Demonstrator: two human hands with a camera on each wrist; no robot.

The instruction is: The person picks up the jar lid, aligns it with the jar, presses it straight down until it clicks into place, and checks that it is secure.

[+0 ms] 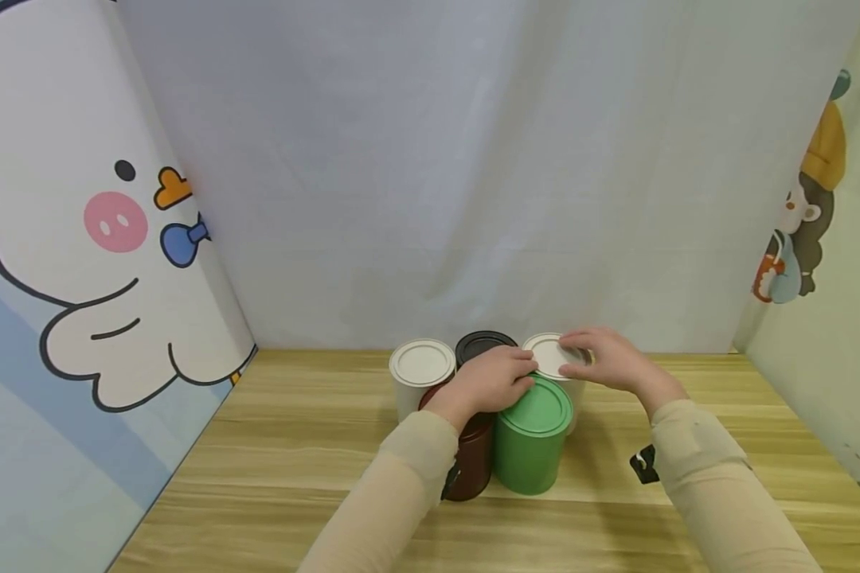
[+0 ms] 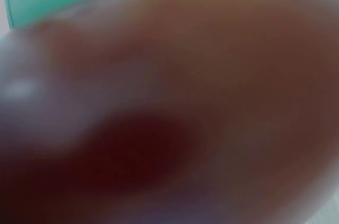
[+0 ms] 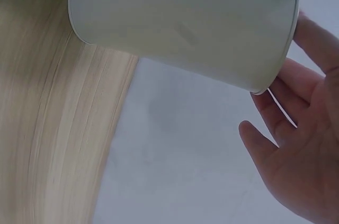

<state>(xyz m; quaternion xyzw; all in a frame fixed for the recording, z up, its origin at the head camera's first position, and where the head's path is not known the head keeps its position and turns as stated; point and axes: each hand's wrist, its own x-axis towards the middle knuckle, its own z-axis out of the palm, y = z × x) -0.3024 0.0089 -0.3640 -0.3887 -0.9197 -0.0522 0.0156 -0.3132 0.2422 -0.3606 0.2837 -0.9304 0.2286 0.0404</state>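
Note:
Several lidded cans stand clustered at the back middle of the wooden table (image 1: 294,477). My left hand (image 1: 505,380) lies over the top of a dark brown can (image 1: 473,461), fingers curled over its lid. That can fills the left wrist view as a brown blur (image 2: 201,118). A green can (image 1: 532,438) stands right beside it. My right hand (image 1: 579,356) rests with relaxed fingers on the lid of the right white can (image 1: 548,354). In the right wrist view the fingers (image 3: 296,144) reach past the rim of this white can (image 3: 180,28), and the thumb is free.
Another white can (image 1: 421,372) and a black can (image 1: 483,344) stand at the back of the cluster. A grey cloth backdrop (image 1: 473,175) closes the rear. Cartoon panels stand at the left (image 1: 79,239) and right (image 1: 817,239).

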